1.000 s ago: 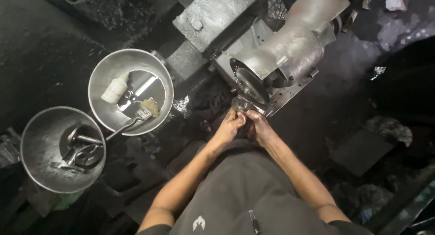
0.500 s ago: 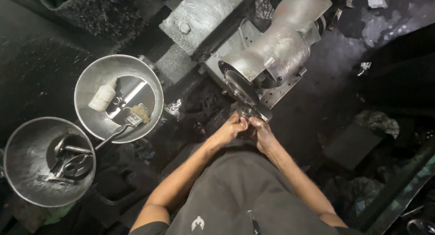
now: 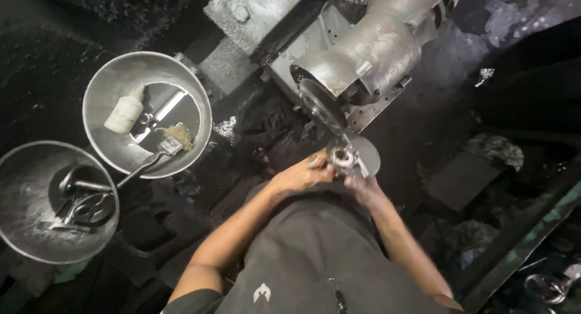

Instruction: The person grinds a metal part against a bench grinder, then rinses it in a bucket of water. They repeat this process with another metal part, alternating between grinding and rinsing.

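My left hand [image 3: 301,176] and my right hand [image 3: 364,187] meet just below a grey bench grinder [image 3: 369,54]. Between them they grip a small round metal part [image 3: 342,157] with a hollow middle. The part sits close under the grinder's dark wheel [image 3: 316,103], and I cannot tell whether it touches. Both hands have their fingers curled around it. My forearms come up from the bottom of the view over my dark shirt.
Two round steel bowls stand to the left. The nearer bowl [image 3: 109,90] holds a white bottle [image 3: 123,112] and a brush [image 3: 158,152]. The farther bowl [image 3: 24,229] holds several metal tools. A grey metal block [image 3: 257,11] lies behind the grinder. Dark debris covers the floor.
Both hands have stayed together on the metal part below the wheel. The view has shifted, so the bowls and grinder now sit elsewhere in the picture.
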### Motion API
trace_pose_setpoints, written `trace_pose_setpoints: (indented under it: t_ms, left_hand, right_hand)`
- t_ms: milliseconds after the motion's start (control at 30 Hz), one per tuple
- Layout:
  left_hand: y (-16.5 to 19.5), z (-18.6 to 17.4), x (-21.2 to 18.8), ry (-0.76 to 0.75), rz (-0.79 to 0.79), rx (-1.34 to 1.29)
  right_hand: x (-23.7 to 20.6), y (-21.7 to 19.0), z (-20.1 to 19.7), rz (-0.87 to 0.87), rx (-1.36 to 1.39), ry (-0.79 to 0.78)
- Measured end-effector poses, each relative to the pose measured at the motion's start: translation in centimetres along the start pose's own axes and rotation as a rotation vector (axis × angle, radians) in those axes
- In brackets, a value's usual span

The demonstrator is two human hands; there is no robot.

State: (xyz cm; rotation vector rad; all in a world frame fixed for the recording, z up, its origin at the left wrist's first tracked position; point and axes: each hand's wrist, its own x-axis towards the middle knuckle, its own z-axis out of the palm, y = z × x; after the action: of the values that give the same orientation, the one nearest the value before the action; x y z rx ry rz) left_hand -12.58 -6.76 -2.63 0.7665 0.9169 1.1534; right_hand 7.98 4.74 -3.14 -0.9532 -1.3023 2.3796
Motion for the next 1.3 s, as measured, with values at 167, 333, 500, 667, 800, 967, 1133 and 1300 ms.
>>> trace_pose_setpoints:
  t_ms: [167,333,500,667,800,967,1133,1300]
  left_hand:
    - [-2.8,-0.9,2.1,0.251,0.288,0.245]
    - [-5.6,-2.0,3.4,0.288,0.262,-0.194]
    - [-7.5,-2.8,5.0,0.302,0.360,-0.288]
    - [-5.8,-2.0,5.0,0.517,0.351,-0.200]
    - [-2.7,-0.6,4.2,0.605,0.267,-0.276]
    - [-3.6,0.4,4.5,0.581,0.247,-0.412]
    - [-6.8,0.7,4.7,0.438,0.759,0.591]
    - [-6.0,1.9,2.4,0.012,0.243,-0.519]
  right_hand:
    - [3.6,1.8,1.8,-0.012,0.114,0.193]
    - [4.5,-0.2,4.8,-0.038,0.049,0.166]
    - [5.0,-2.5,6.3,0.026,0.087,0.059]
    - [5.6,-3.3,6.9,0.074,0.197,-0.043]
    - [5.8,-3.5,7.1,0.100,0.247,-0.110]
    - [5.1,-2.8,5.7,0.067,0.171,-0.096]
    - [2.5,-1.2,2.8,-0.094,-0.052,0.058]
    - [-1.9,-1.9,0.8,-0.383,-0.540,-0.060]
